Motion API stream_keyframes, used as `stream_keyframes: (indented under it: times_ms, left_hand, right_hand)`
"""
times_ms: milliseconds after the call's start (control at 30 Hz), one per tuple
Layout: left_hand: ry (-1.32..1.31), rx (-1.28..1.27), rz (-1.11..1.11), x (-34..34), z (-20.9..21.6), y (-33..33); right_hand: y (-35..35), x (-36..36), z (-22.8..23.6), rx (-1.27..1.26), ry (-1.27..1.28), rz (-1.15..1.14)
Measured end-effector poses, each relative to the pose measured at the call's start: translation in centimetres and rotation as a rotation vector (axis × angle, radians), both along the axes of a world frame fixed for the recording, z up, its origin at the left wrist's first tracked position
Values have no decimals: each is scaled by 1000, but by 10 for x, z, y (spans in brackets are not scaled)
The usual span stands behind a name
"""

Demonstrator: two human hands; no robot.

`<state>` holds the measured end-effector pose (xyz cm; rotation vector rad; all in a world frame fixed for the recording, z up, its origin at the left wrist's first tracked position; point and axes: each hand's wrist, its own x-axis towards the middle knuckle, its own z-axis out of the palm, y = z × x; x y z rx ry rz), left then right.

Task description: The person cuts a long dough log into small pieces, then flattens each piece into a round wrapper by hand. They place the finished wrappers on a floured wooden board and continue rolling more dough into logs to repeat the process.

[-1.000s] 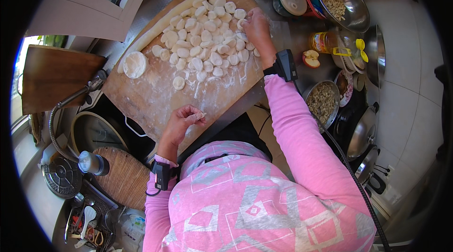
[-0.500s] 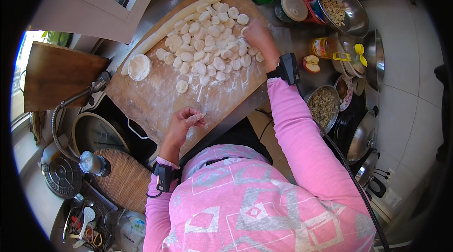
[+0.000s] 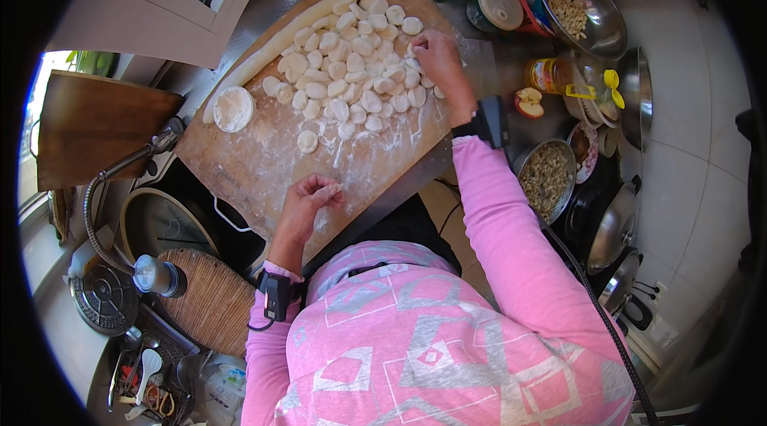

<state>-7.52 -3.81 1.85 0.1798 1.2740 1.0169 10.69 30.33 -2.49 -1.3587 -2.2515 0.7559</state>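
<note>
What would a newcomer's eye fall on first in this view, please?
Most striking is the crowd of pale dough pieces on the floured wooden board, with the right hand at its right edge. A long dough roll lies along the board's far left edge. The bright pink right sleeve runs below that hand.

Dough pieces point(image 3: 355, 63) on floured board point(image 3: 254, 150)

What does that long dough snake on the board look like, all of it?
The dough roll is one thick, pale cream rope, smooth-looking. It lies along the wooden board's far-left side, slanting up to the right. Its lower end is beside a round white floury item; dough pieces crowd its upper stretch. Neither hand touches it.
</note>
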Motion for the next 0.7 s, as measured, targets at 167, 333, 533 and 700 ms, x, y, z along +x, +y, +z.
stream_keyframes:
  times_ms: [167,333,533,700]
  left_hand:
    - [-4,11,17,1,2,2]
    - [-14,0,45,0,2,-4]
    - [7,-4,35,1,1,-6]
    - [52,-15,21,2,-1,-5]
  right_hand:
    - [4,-1,-4,115,-36,-60]
    - [2,9,-2,-31,154,-231]
    - [-4,6,11,282,1,-106]
    - [-10,-4,18,-10,101,-30]
